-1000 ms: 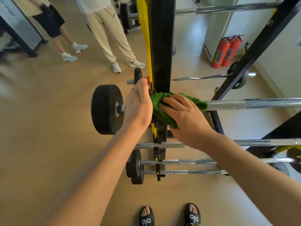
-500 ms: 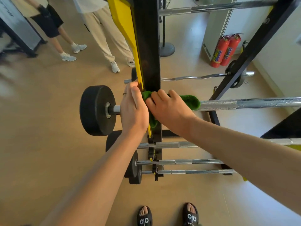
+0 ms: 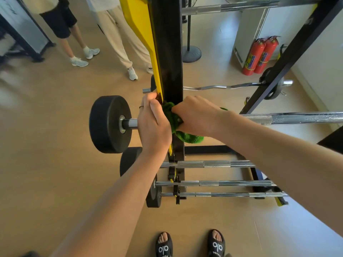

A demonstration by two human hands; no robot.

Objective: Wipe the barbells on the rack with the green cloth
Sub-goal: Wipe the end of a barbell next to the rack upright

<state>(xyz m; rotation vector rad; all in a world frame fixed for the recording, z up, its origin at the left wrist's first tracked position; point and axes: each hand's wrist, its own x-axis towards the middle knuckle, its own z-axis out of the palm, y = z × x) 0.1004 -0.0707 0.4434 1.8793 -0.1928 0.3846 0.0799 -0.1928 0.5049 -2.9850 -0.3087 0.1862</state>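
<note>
A steel barbell (image 3: 297, 118) with a black plate (image 3: 107, 124) on its left end lies across the black and yellow rack upright (image 3: 169, 52). My right hand (image 3: 196, 115) grips the green cloth (image 3: 173, 119), bunched around the bar just right of the upright. My left hand (image 3: 153, 125) is closed around the bar's sleeve left of the upright, touching the cloth. Three more barbells (image 3: 213, 164) rest on lower pegs, one (image 3: 241, 5) sits above, and a curl bar (image 3: 213, 87) lies behind.
Two people's legs (image 3: 118, 43) stand on the tan floor beyond the rack. Two red fire extinguishers (image 3: 259, 56) lean by the wall at right, near a round stand base (image 3: 191, 53). A slanted black rack post (image 3: 289, 52) crosses at right. My sandalled feet (image 3: 191, 245) are below.
My right hand slid the cloth left along the bar up against the upright and bunched it tighter. The view shifted, so the plate and rack appear further right.
</note>
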